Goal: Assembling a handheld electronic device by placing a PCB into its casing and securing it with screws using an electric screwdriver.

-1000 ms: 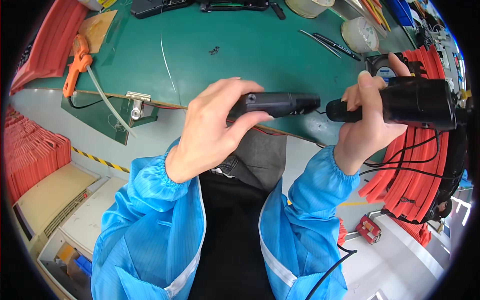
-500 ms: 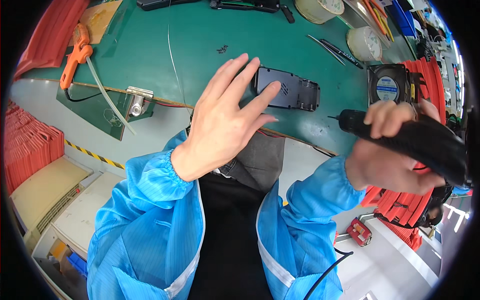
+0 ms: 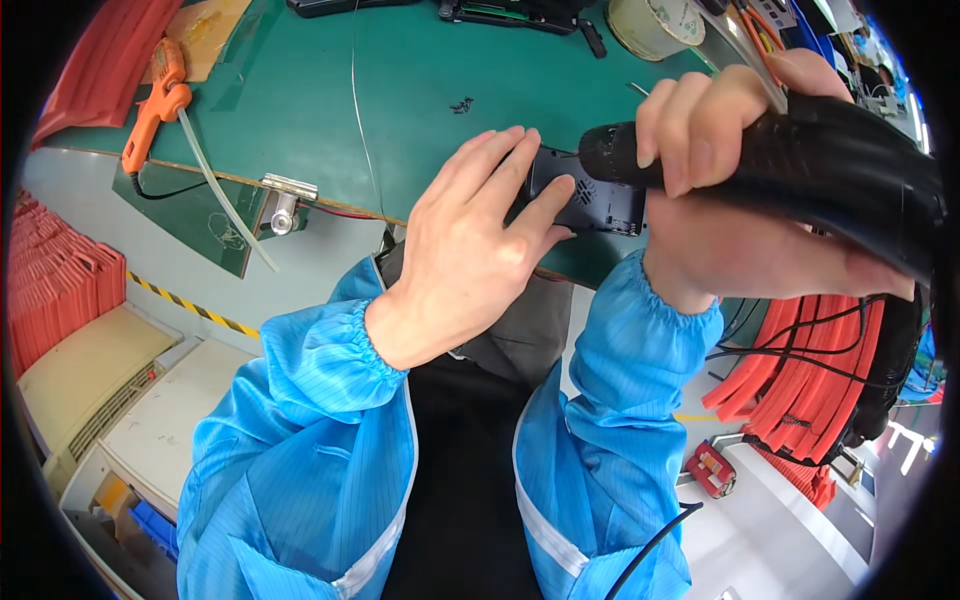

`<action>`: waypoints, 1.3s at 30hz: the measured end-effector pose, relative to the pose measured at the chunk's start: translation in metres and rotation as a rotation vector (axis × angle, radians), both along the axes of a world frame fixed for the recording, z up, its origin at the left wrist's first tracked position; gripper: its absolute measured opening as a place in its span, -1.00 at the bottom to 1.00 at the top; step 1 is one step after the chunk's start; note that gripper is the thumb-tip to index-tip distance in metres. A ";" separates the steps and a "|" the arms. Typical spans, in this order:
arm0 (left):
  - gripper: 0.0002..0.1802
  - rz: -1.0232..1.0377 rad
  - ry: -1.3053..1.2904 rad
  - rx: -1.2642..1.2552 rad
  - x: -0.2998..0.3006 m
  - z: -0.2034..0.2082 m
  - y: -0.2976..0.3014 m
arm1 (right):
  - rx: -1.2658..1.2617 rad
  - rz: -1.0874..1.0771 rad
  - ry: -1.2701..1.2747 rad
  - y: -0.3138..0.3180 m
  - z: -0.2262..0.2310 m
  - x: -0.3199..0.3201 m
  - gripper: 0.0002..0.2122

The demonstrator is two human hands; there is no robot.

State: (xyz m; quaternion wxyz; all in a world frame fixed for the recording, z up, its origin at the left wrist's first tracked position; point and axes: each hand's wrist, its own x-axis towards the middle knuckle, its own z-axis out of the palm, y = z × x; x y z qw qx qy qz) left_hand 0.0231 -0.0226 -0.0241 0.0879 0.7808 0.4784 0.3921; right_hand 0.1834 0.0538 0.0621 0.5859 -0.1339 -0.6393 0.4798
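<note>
A black electric screwdriver [image 3: 780, 165] lies in my right hand [image 3: 730, 200], whose fingers wrap round its body. Its tip points left, over the far side of a black plastic housing [image 3: 615, 205] on the green workbench; I cannot tell whether the bit touches a screw. The housing has a grille of small holes, and its right end is hidden behind the tool and my right hand. My left hand [image 3: 475, 240] rests at the housing's left end with fingers stretched and spread, one fingertip on its top face. Beyond it lies a small pile of dark screws [image 3: 461, 105].
An orange glue gun [image 3: 160, 105] lies at the bench's left, near a metal clip [image 3: 285, 200] on the front edge. A thin wire [image 3: 358, 110] crosses the bench. Black devices [image 3: 515, 12] and a tape roll [image 3: 655, 25] stand at the back. Red foam strips [image 3: 800, 370] hang at right.
My right hand has brought the electric screwdriver left and away from me, over the housing. My left hand stays at the housing with its fingers spread. The view has shifted slightly.
</note>
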 end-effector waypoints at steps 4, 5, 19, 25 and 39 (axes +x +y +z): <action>-0.47 0.001 -0.014 0.005 0.000 -0.001 0.001 | -0.088 -0.085 0.016 0.001 -0.001 -0.010 0.27; -0.46 -0.002 -0.018 0.006 0.000 -0.001 0.001 | -0.090 -0.152 -0.053 0.002 -0.001 -0.011 0.28; -0.45 -0.008 -0.006 0.011 0.000 0.002 0.001 | -0.006 0.000 0.119 0.015 -0.023 -0.030 0.33; -0.47 -0.012 -0.007 -0.006 -0.001 0.004 0.001 | -0.039 -0.015 0.108 0.014 -0.019 -0.025 0.37; -0.43 0.008 -0.043 -0.012 0.001 0.001 0.001 | 0.037 -0.107 -0.199 -0.002 0.000 -0.020 -0.11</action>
